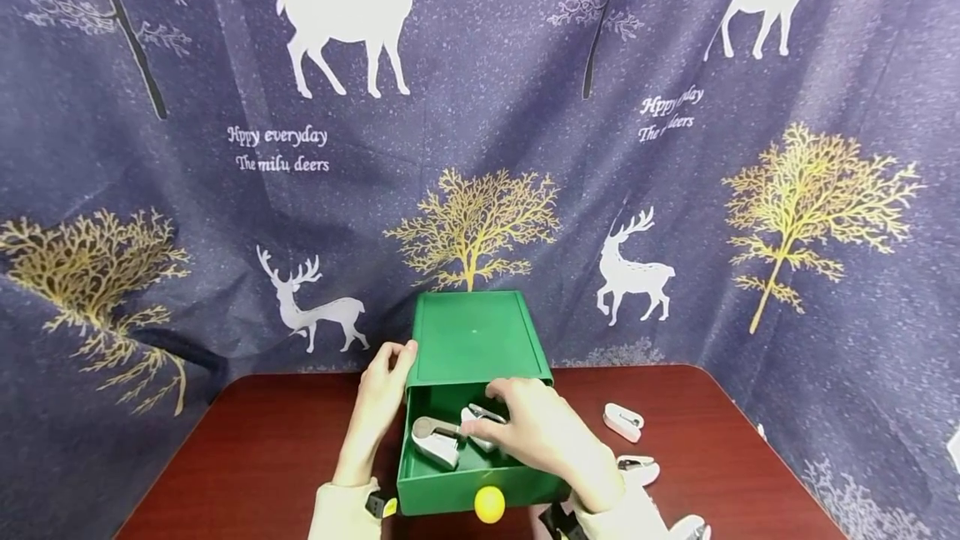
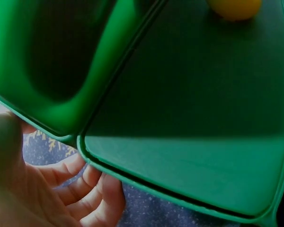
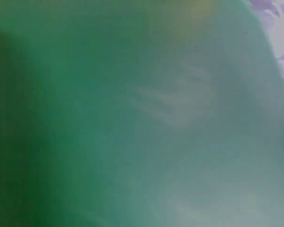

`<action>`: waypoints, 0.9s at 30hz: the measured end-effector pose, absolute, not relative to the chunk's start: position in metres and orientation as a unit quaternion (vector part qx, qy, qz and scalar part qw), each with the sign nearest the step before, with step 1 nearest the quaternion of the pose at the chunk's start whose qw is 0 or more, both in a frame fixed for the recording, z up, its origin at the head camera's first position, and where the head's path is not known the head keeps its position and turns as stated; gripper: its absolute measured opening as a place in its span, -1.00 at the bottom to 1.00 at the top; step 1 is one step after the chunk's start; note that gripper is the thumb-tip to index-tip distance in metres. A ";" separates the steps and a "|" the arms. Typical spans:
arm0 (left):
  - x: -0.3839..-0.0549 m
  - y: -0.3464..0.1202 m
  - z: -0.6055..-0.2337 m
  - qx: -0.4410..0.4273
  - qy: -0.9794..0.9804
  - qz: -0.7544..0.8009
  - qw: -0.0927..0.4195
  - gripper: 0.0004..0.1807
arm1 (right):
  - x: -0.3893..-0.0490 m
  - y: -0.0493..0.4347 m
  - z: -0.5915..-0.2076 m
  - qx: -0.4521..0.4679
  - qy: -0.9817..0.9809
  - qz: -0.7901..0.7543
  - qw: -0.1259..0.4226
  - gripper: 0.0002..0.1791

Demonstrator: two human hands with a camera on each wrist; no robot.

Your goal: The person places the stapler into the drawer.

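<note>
A green box (image 1: 476, 336) stands on the table with its drawer (image 1: 442, 497) pulled out, a yellow round knob (image 1: 490, 504) on the front. My left hand (image 1: 382, 394) rests against the box's left side; in the left wrist view its bent fingers (image 2: 92, 189) touch the green edge. Inside the drawer lies a small white-and-grey stapler (image 1: 441, 448). My right hand (image 1: 536, 423) reaches in over a second white stapler (image 1: 474, 417), thumb across its near side and index finger beyond it. I cannot tell if it grips that stapler. Blurred green fills the right wrist view.
To the right of the box, small white staplers stand on the dark red table (image 1: 300, 440): one further back (image 1: 623, 422), one in the middle (image 1: 637, 469), one near the front (image 1: 690, 528). A blue curtain (image 1: 480, 132) printed with deer and trees hangs behind.
</note>
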State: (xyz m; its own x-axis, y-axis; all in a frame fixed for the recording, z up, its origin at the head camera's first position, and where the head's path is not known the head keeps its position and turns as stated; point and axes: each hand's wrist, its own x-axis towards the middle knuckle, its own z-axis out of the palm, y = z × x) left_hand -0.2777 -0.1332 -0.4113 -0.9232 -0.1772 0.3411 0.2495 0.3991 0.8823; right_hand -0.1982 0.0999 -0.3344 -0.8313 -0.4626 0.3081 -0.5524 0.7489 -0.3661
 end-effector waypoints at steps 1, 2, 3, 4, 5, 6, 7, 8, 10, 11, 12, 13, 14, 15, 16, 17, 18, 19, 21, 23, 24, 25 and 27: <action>-0.278 -0.133 -0.411 -0.022 -0.812 -0.549 0.195 -0.51 | -0.196 0.102 -0.332 0.270 -0.929 0.233 0.103 -0.45; -0.278 -0.133 -0.410 -0.021 -0.812 -0.550 0.195 -0.51 | -0.194 0.104 -0.330 0.267 -0.928 0.237 0.109 -0.45; -0.278 -0.133 -0.410 -0.021 -0.811 -0.551 0.195 -0.51 | -0.191 0.106 -0.328 0.263 -0.928 0.238 0.117 -0.43; -0.278 -0.133 -0.410 -0.020 -0.811 -0.552 0.194 -0.51 | -0.188 0.109 -0.326 0.262 -0.926 0.240 0.126 -0.43; -0.279 -0.133 -0.410 -0.020 -0.811 -0.552 0.193 -0.51 | -0.184 0.112 -0.324 0.259 -0.926 0.238 0.136 -0.44; -0.279 -0.133 -0.410 -0.020 -0.811 -0.552 0.193 -0.51 | -0.179 0.116 -0.323 0.256 -0.927 0.234 0.144 -0.44; -0.279 -0.133 -0.410 -0.019 -0.811 -0.552 0.192 -0.51 | -0.174 0.120 -0.322 0.255 -0.927 0.229 0.152 -0.45; -0.279 -0.133 -0.410 -0.019 -0.811 -0.552 0.192 -0.51 | -0.170 0.125 -0.321 0.254 -0.927 0.225 0.157 -0.46; -0.279 -0.133 -0.410 -0.018 -0.812 -0.551 0.193 -0.51 | -0.161 0.136 -0.318 0.259 -0.927 0.220 0.161 -0.47; -0.279 -0.133 -0.409 -0.017 -0.812 -0.551 0.194 -0.52 | -0.157 0.142 -0.317 0.258 -0.928 0.218 0.159 -0.46; -0.279 -0.133 -0.409 -0.016 -0.811 -0.551 0.195 -0.52 | -0.154 0.147 -0.316 0.257 -0.928 0.217 0.159 -0.46; -0.280 -0.133 -0.408 -0.016 -0.812 -0.550 0.197 -0.52 | -0.151 0.153 -0.316 0.258 -0.928 0.213 0.162 -0.47; -0.281 -0.134 -0.408 -0.017 -0.812 -0.549 0.198 -0.51 | -0.149 0.159 -0.316 0.261 -0.927 0.211 0.168 -0.49; -0.281 -0.134 -0.407 -0.018 -0.812 -0.548 0.199 -0.51 | -0.147 0.165 -0.316 0.266 -0.925 0.211 0.173 -0.53; -0.281 -0.134 -0.407 -0.018 -0.814 -0.546 0.199 -0.51 | -0.145 0.171 -0.317 0.272 -0.922 0.210 0.180 -0.57; -0.281 -0.134 -0.407 -0.020 -0.815 -0.545 0.199 -0.51 | -0.144 0.177 -0.318 0.276 -0.919 0.210 0.186 -0.60; -0.282 -0.134 -0.406 -0.021 -0.816 -0.543 0.199 -0.51 | -0.143 0.183 -0.320 0.280 -0.917 0.208 0.193 -0.63; -0.282 -0.134 -0.406 -0.021 -0.817 -0.541 0.199 -0.51 | -0.142 0.189 -0.323 0.282 -0.916 0.205 0.201 -0.65; -0.281 -0.133 -0.406 -0.021 -0.817 -0.540 0.199 -0.52 | -0.142 0.201 -0.329 0.285 -0.912 0.201 0.216 -0.66; -0.281 -0.133 -0.407 -0.021 -0.817 -0.541 0.200 -0.52 | -0.143 0.213 -0.338 0.290 -0.909 0.190 0.233 -0.63; -0.282 -0.133 -0.407 -0.019 -0.816 -0.541 0.201 -0.53 | -0.144 0.219 -0.342 0.295 -0.906 0.198 0.230 -0.62; -0.282 -0.133 -0.407 -0.019 -0.816 -0.542 0.202 -0.53 | -0.145 0.225 -0.347 0.299 -0.904 0.194 0.236 -0.59; -0.282 -0.132 -0.407 -0.021 -0.816 -0.541 0.204 -0.52 | -0.147 0.237 -0.357 0.304 -0.902 0.189 0.240 -0.53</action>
State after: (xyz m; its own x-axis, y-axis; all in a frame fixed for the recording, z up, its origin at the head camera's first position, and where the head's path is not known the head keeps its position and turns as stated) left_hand -0.2822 -0.1321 -0.4068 -0.9162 -0.1853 0.3554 0.2550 0.4145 0.8736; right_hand -0.1467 0.2372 -0.3573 -0.7000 -0.4581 0.5478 -0.6395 0.7435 -0.1953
